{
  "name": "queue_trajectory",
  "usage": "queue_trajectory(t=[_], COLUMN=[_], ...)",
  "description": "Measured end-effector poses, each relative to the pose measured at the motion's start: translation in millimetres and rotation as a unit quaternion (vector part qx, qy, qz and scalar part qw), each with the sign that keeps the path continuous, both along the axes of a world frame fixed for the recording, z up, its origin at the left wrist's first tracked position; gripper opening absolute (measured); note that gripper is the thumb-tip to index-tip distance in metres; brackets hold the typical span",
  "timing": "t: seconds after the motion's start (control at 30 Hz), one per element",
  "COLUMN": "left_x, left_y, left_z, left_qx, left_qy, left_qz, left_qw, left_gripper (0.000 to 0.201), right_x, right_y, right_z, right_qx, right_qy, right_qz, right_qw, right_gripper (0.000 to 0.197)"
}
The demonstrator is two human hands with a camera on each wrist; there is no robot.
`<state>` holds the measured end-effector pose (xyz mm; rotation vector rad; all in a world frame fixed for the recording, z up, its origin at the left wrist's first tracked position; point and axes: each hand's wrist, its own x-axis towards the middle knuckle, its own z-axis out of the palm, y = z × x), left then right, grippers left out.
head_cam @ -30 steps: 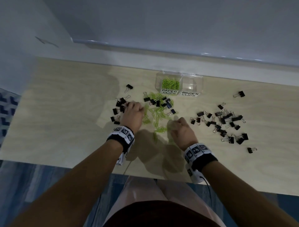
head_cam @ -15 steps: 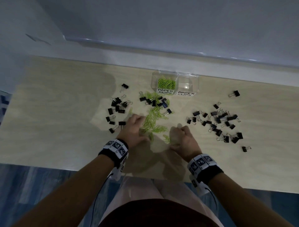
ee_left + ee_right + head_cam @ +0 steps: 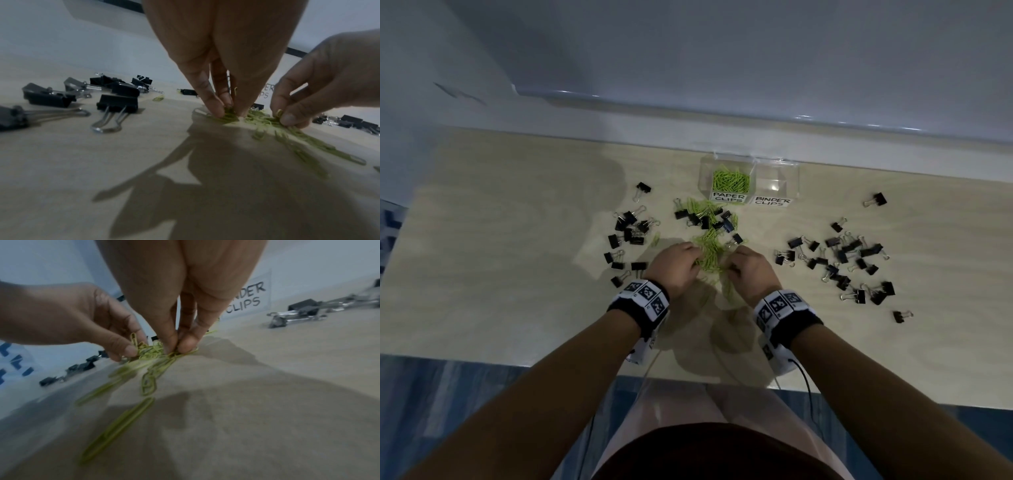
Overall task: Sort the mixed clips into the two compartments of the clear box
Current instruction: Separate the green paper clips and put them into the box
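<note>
Head view looks down, far; wrist views low, close; all share green paper clips (image 3: 710, 255).

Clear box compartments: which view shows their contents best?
Head view: the clear box shows green paper clips in the left compartment, the right one empty. Right wrist catches only its label; left wrist shows label letters behind fingers.

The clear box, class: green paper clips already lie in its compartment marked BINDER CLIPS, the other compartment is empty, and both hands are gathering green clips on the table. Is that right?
Not quite. The head view shows the green paper clips in the clear box lying in the compartment marked PAPER CLIPS; the BINDER CLIPS one is empty. The left hand and right hand are indeed gathering green clips on the table.
</note>
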<state>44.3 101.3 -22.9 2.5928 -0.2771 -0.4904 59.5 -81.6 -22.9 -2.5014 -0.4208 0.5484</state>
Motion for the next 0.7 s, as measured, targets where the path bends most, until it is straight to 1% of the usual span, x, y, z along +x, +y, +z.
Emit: queue_trajectory(t=[0.07, 0.13, 0.2, 0.27, 0.33, 0.4, 0.5, 0.57, 0.63, 0.7], left_x=[1.4, 3.3, 7.6, 17.7, 37.8, 65.1, 108.4, 129.2, 137.6, 130.2], left_y=[2.5, 3.7, 2.9, 0.0, -5.0, -11.4, -23.0, -29.8, -31.2, -23.7], left_z=[3.5, 9.5, 17.3, 27.6, 39.3, 49.9, 60.3, 64.9, 66.7, 65.5], left_qx=[-0.02, -0.06, -0.119, -0.175, -0.207, -0.23, -0.226, -0.199, -0.162, -0.131], left_qy=[0.009, 0.031, 0.054, 0.063, 0.048, 0.016, -0.031, -0.043, -0.039, -0.038], left_qz=[0.018, 0.046, 0.084, 0.127, 0.157, 0.17, 0.188, 0.186, 0.16, 0.14], left_qw=[1.0, 0.997, 0.988, 0.974, 0.965, 0.958, 0.955, 0.961, 0.973, 0.981], left_gripper=[0.023, 0.018, 0.016, 0.014, 0.013, 0.012, 0.011, 0.014, 0.023, 0.029], right_x=[1.6, 3.3, 9.1, 22.6, 45.6, 73.4, 111.6, 127.6, 132.0, 122.4], right_y=[-8.6, -17.6, -26.3, -31.2, -31.6, -26.3, -10.9, -0.7, 5.1, 5.4], right_z=[-0.5, 1.9, 8.9, 21.5, 35.0, 45.8, 54.9, 55.5, 53.2, 50.9], right_qx=[0.024, 0.051, 0.088, 0.122, 0.162, 0.195, 0.191, 0.152, 0.091, 0.052], right_qy=[0.012, 0.041, 0.073, 0.08, 0.068, 0.045, 0.009, 0.005, -0.015, -0.054], right_qz=[-0.04, -0.096, -0.155, -0.201, -0.242, -0.273, -0.268, -0.254, -0.228, -0.189], right_qw=[0.999, 0.993, 0.981, 0.969, 0.954, 0.941, 0.944, 0.955, 0.969, 0.979], right_gripper=[0.009, 0.013, 0.018, 0.016, 0.013, 0.01, 0.009, 0.011, 0.017, 0.02])
